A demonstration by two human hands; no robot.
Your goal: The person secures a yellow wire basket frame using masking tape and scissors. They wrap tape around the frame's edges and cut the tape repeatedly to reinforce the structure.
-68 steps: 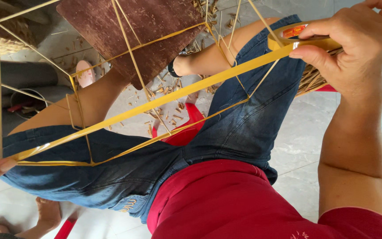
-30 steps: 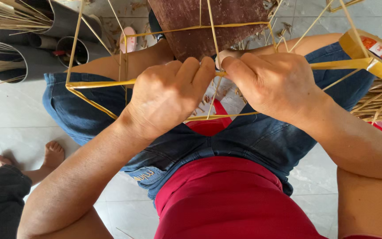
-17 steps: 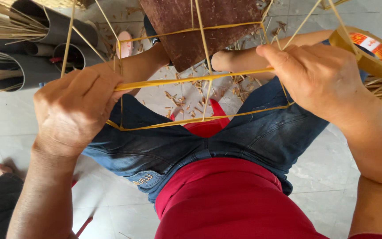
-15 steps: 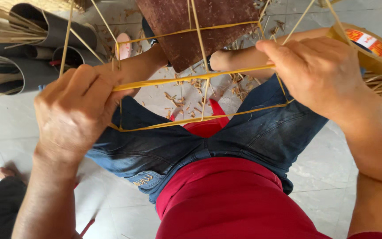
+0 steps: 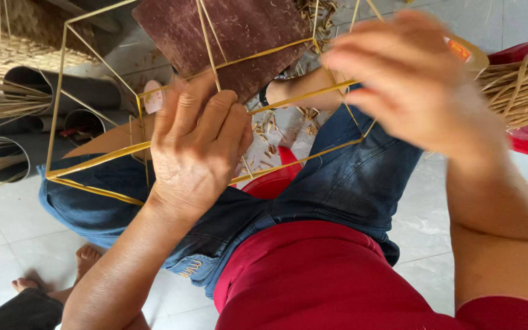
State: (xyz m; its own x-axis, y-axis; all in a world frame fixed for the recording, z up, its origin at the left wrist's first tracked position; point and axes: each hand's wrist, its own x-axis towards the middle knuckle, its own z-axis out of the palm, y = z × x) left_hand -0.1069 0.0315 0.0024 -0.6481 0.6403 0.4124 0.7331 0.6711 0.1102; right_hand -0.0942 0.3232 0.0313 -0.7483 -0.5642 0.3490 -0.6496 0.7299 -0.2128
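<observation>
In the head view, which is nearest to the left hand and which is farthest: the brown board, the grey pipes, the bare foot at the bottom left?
Measured from the left hand:
1. Brown board, just above the fingers, nearest.
2. Grey pipes, to the left.
3. Bare foot, below and to the left, about as far as the pipes; I cannot rank these two.

hands [image 5: 197,159] – 2 | bamboo frame [image 5: 96,160] – 1 | grey tubes [image 5: 62,91] – 3 | brown board [image 5: 239,36] – 1

Single head view, steeply downward (close) over lap.
</observation>
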